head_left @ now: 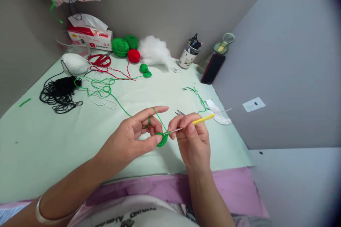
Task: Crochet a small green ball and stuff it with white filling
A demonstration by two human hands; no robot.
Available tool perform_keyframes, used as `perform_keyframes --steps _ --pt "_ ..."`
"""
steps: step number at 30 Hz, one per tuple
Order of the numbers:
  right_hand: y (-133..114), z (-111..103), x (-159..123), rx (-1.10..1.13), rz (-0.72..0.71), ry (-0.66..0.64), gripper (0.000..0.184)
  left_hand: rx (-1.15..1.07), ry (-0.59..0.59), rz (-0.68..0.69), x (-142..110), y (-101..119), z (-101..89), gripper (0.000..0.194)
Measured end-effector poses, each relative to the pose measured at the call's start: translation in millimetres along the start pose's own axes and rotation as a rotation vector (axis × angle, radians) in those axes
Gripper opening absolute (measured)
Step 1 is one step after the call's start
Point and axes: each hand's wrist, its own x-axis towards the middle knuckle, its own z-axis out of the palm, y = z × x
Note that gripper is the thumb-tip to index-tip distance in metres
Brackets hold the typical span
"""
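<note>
Between the thumb and fingers of my left hand (pixel 140 133) is a small round piece of green crochet (pixel 162 141). Green yarn (pixel 160 117) runs over my raised left index finger and down to the piece. My right hand (pixel 193 136) grips a crochet hook (pixel 204 119) by its yellow handle. The hook's thin metal shaft reaches left, its tip at the top edge of the crochet piece. Partly hidden behind my right hand lie scissors (pixel 179 112), only their blade tips showing.
At the back stand a tissue box (pixel 92 38), green yarn balls (pixel 120 47), a red ball (pixel 134 56), white stuffing (pixel 155 51), a pen jar (pixel 188 56) and a phone (pixel 213 68). Black yarn (pixel 62 90), white yarn (pixel 74 63) and red-handled scissors (pixel 99 60) lie at left.
</note>
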Motion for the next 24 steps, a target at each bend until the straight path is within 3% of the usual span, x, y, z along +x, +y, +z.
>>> perform_keyframes --steps 4,10,13,16,18,22,24 --pt "-3.3 -2.4 -3.1 -0.112 -0.098 -0.056 0.016 0.041 0.007 0.029 -1.0 -1.4 -1.1 0.051" --pt "-12.5 -4.3 -10.1 -0.522 -0.300 -0.142 0.017 0.230 0.108 0.102 -3.0 -4.8 -1.0 0.051" --pt "-11.3 -3.6 -13.4 -0.751 -0.465 -0.206 0.016 0.315 0.189 0.146 -3.9 -4.7 2.9 0.050" --pt "-6.0 -1.1 -15.7 -0.949 -0.652 -0.177 0.017 0.353 0.269 0.192 -4.9 -4.5 5.5 0.050" --pt "-2.4 0.6 -15.4 -0.949 -0.707 -0.143 0.018 0.347 0.288 0.212 -5.4 -4.2 5.6 0.048" --pt "4.1 3.1 -12.6 -0.671 -0.609 -0.049 0.017 0.318 0.274 0.231 -5.9 -3.6 5.6 0.048" --pt "8.0 4.4 -13.6 -0.647 -0.595 -0.006 0.018 0.310 0.286 0.238 -6.1 -4.1 7.4 0.048"
